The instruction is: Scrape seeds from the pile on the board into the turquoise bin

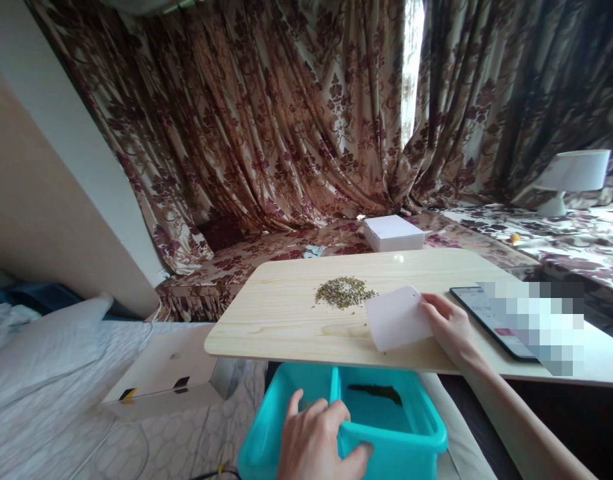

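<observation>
My right hand (449, 323) pinches a flat white card (399, 320) by its right edge, low over the wooden table top. Just left of the card lies a loose pile of small green and brown grains (343, 292), with a few scattered round it. Below the table's near edge is a turquoise plastic bin (393, 437) with a divider down its middle. My left hand (319, 437) grips the bin's near rim where the divider meets it. A dark green layer (379, 392) lies in the bin's right compartment. My left fingers partly hide the left compartment.
On the pale wooden table (281, 300), a tablet (491, 320) lies right of my right hand, partly blurred out. Behind the table sits a white box (393, 232). Another white box (161, 367) rests on the bed at left. A lamp (573, 173) stands far right.
</observation>
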`<state>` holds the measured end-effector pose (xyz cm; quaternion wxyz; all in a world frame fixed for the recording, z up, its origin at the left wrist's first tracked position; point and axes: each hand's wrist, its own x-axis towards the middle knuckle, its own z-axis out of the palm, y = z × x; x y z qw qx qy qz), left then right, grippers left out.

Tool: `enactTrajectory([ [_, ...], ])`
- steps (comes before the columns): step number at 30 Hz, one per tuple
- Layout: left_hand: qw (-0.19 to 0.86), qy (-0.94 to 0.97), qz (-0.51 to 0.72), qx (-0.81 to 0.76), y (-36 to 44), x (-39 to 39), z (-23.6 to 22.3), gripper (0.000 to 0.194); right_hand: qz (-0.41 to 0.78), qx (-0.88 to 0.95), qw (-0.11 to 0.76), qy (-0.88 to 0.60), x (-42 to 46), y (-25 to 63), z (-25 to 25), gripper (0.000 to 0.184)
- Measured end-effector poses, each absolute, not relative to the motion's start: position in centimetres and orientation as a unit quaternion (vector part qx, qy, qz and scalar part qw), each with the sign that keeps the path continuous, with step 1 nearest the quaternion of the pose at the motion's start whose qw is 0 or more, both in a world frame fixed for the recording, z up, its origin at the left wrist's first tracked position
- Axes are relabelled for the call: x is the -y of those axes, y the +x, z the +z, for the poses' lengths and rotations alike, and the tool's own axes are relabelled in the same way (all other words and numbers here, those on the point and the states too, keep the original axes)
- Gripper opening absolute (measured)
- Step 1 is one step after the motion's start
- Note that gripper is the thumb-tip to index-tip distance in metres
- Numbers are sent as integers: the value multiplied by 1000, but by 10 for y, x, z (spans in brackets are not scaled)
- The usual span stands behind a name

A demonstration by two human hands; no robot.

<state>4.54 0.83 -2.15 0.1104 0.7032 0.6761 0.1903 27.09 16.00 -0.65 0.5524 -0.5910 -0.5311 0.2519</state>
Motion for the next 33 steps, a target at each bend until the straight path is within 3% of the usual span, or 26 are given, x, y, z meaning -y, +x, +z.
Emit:
enactTrajectory([
  [14, 116, 706, 188, -673, 46, -8, -22, 8, 300, 486, 615, -545, -165, 271, -13, 23],
  [25, 115, 703, 196, -674, 45, -6, -19, 7, 338, 511, 599, -515, -166, 268, -14, 22],
  [33, 106, 706, 198, -672, 43, -4, -17, 6, 367, 554, 572, -481, -170, 269, -22, 34],
])
